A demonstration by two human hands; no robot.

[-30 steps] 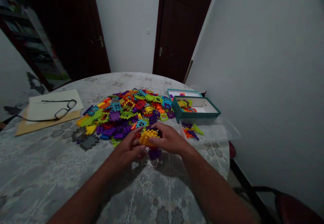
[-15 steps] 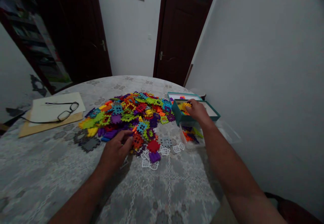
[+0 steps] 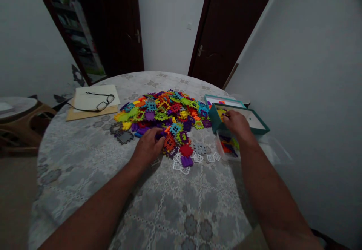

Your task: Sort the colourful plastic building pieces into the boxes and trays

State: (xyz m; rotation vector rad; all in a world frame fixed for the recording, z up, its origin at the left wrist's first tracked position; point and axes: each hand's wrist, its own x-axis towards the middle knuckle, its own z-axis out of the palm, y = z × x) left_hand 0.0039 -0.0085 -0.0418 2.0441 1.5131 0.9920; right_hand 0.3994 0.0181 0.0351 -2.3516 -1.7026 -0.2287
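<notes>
A heap of colourful plastic building blocks (image 3: 161,116), many notched and some with window holes, lies mid-table. My left hand (image 3: 148,146) rests at its near edge, fingers curled beside purple pieces and an orange window block (image 3: 169,142); what lies between thumb and forefinger is hidden. My right hand (image 3: 239,123) reaches over the near rim of a teal box (image 3: 258,130). Its fingertips are pinched together beside yellow blocks (image 3: 220,113) inside, and what they hold cannot be made out. White lattice pieces (image 3: 177,166), a red block (image 3: 186,151) and a purple block (image 3: 186,161) lie in front of the heap.
A clear plastic container (image 3: 226,150) with a few blocks stands before the teal box. Behind it is a shallow teal-edged lid or tray (image 3: 226,100). Eyeglasses (image 3: 106,103) lie on papers (image 3: 113,91) at the left. A patterned cloth (image 3: 169,204) covers the round table.
The view has swung left and down, so everything sits further right and the wall clock is out of sight. Both hands keep about the same places at the heap and box.
</notes>
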